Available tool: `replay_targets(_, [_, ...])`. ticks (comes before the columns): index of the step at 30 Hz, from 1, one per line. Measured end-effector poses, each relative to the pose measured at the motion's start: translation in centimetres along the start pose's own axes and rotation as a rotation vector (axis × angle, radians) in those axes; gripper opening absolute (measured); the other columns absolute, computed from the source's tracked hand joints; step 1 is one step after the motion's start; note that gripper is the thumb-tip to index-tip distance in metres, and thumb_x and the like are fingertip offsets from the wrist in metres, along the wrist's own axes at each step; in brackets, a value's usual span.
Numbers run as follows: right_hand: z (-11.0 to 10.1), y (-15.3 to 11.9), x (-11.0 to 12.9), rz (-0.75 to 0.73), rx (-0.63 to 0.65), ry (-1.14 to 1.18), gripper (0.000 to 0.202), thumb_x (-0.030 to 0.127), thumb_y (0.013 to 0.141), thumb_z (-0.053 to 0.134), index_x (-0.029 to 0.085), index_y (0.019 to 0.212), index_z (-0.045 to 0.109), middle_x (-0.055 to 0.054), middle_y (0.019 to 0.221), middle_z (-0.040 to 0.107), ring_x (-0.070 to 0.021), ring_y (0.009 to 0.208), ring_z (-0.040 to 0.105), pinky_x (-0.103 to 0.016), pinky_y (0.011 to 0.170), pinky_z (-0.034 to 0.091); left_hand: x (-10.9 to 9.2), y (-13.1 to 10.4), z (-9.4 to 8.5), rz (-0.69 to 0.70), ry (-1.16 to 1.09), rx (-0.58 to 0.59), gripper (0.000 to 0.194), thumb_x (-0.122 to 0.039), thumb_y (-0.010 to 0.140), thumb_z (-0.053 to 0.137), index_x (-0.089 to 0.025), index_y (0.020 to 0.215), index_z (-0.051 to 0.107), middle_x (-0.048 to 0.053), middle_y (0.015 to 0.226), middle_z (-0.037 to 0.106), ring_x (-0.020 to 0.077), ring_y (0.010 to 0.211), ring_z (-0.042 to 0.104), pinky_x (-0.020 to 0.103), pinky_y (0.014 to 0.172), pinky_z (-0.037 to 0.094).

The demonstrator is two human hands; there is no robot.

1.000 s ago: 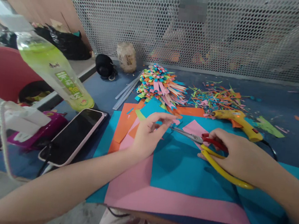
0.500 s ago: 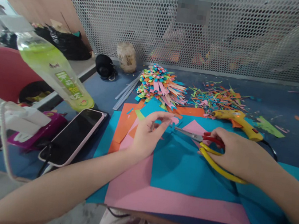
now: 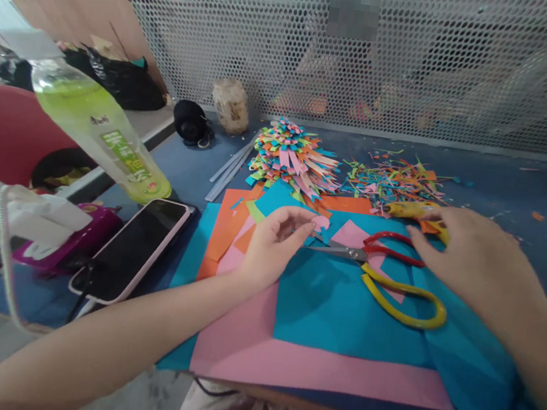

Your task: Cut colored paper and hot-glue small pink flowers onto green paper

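The left hand (image 3: 271,245) is pinching a small pink paper piece (image 3: 322,223) between thumb and fingertips, while the right hand (image 3: 425,221) is hovering at the yellow glue gun (image 3: 404,210), its thumb and forefinger parted — whether they are touching it, I cannot tell. The two hands are working well apart. Between them, the scissors (image 3: 354,253) are lying over a blue sheet (image 3: 333,320), their red and yellow handles pointing toward the right hand and their slightly parted blades reaching toward the left fingertips. On the near side of both hands, a larger pink sheet (image 3: 322,373) is showing from under the blue one. Beyond the left hand, a fringed paper cone (image 3: 292,157) is standing on the worktop (image 3: 503,178); to its right, just beyond the glue gun, paper clippings (image 3: 390,180) are lying heaped. Left of the left hand, a phone (image 3: 134,250) is lying screen up — and a drink bottle (image 3: 98,118) is standing near its far end.
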State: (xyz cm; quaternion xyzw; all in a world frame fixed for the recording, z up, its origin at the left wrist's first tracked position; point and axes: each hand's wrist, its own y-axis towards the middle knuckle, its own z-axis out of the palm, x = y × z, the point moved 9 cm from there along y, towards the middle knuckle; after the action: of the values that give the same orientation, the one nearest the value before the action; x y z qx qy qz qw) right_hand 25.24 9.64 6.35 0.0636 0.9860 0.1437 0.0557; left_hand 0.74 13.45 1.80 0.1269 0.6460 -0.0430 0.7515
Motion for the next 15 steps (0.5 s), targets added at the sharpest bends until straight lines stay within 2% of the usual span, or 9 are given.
replay_targets(2, [0.3, 0.3, -2.2, 0.174, 0.033, -0.176, 0.056, 0.052, 0.091, 0.041, 0.003, 0.111, 0.058, -0.027, 0.107, 0.063, -0.0429, 0.102, 0.061, -0.047, 0.077, 0.046, 0.1, -0.1, 0.1, -0.025, -0.003, 0.007, 0.007, -0.025, 0.082, 0.068, -0.019, 0.082, 0.065, 0.001, 0.075, 0.068, 0.0107, 0.064, 0.061, 0.023, 0.060, 0.049])
replay_targets(5, [1.9, 0.3, -4.7, 0.339, 0.143, -0.235, 0.077, 0.064, 0.090, 0.036, -0.006, 0.113, 0.056, -0.035, 0.105, 0.060, -0.0499, 0.103, 0.059, -0.050, 0.072, 0.045, 0.2, -0.1, 0.4, -0.051, -0.004, 0.022, 0.007, -0.024, 0.081, 0.068, -0.017, 0.082, 0.065, 0.001, 0.074, 0.068, 0.0092, 0.061, 0.059, 0.022, 0.056, 0.047])
replay_targets(10, [3.5, 1.1, -4.8, 0.205, 0.170, -0.175, 0.065, 0.056, 0.092, 0.036, -0.003, 0.105, 0.060, -0.033, 0.092, 0.064, -0.0416, 0.091, 0.065, -0.043, 0.066, 0.044, 0.4, -0.1, 0.6, -0.060, -0.001, 0.042, 0.011, -0.026, 0.079, 0.070, -0.017, 0.083, 0.066, 0.001, 0.072, 0.069, 0.0102, 0.062, 0.061, 0.022, 0.056, 0.046])
replay_targets(15, [3.1, 1.6, -5.0, 0.216, 0.084, -0.173, 0.069, 0.049, 0.095, 0.031, -0.014, 0.113, 0.052, -0.039, 0.103, 0.057, -0.0411, 0.096, 0.062, -0.040, 0.068, 0.041, 0.6, 0.0, 0.6, -0.065, -0.008, 0.044, 0.012, -0.028, 0.077, 0.072, -0.018, 0.081, 0.067, 0.001, 0.070, 0.069, 0.0110, 0.061, 0.060, 0.023, 0.057, 0.046])
